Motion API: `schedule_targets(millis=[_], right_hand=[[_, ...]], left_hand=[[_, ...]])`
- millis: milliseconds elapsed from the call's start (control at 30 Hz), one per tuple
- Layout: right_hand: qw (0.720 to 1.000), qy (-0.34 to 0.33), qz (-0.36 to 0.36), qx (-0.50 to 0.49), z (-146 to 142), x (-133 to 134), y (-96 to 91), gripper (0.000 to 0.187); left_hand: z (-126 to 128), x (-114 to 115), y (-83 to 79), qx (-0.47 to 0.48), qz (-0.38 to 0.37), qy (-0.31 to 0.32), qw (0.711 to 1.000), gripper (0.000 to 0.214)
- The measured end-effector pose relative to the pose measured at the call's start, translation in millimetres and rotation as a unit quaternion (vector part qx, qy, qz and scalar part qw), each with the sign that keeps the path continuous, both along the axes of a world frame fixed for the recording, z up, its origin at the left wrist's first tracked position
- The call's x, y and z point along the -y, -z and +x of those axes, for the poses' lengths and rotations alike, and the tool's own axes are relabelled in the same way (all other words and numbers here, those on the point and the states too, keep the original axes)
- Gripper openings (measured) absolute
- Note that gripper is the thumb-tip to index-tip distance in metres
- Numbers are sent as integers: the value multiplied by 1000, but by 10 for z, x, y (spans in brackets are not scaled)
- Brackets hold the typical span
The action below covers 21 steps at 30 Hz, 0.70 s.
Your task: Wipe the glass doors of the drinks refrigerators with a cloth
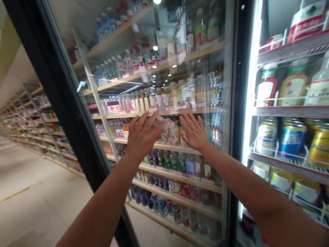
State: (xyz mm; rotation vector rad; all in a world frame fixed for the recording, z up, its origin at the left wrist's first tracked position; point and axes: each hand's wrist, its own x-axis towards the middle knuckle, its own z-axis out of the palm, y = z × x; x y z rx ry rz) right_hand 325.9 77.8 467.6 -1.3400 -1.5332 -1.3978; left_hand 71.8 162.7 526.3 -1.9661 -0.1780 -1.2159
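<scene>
My left hand [141,133] is raised in front of a glass door [64,103] with a black frame, its fingers stretched out and its palm toward the pane. To its right, my right hand [194,132] is also held up flat, with fingers extended. Between the hands is a crumpled whitish, brown-patterned thing [168,132] that resembles cloth. The left thumb overlaps its upper edge. Whether it lies on the glass or is a reflection, I cannot tell. Neither hand visibly grips anything, and contact with the pane is unclear.
At the right is a lit cooler with bottles [293,84] and cans [294,137] on wire-fronted shelves. Through the glass, wooden shelves [123,82] of drinks show, mixed with reflections. Stocked racks [43,116] run along the left above a pale tiled floor [38,212].
</scene>
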Motion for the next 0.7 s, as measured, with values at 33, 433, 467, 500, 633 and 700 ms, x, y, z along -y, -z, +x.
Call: schedule_targets(millis=[33, 433, 467, 500, 633, 700], right_hand=[[1000, 6, 2, 3, 18, -6, 12, 72], [1000, -7, 16, 3, -18, -40, 27, 67], [1000, -6, 15, 2, -18, -42, 27, 67], [1000, -5, 14, 2, -20, -44, 27, 67], [1000, 5, 13, 6, -30, -42, 23, 66], [1000, 6, 12, 6, -31, -40, 21, 66]], left_hand=[[4, 5, 40, -25, 12, 19, 999, 41], [261, 316, 876, -22, -41, -21, 999, 44], [249, 274, 778, 0, -42, -23, 999, 52], [236, 242, 668, 29, -49, -26, 998, 59], [246, 248, 422, 150, -93, -39, 983, 74], [316, 292, 493, 160, -108, -39, 980, 75]])
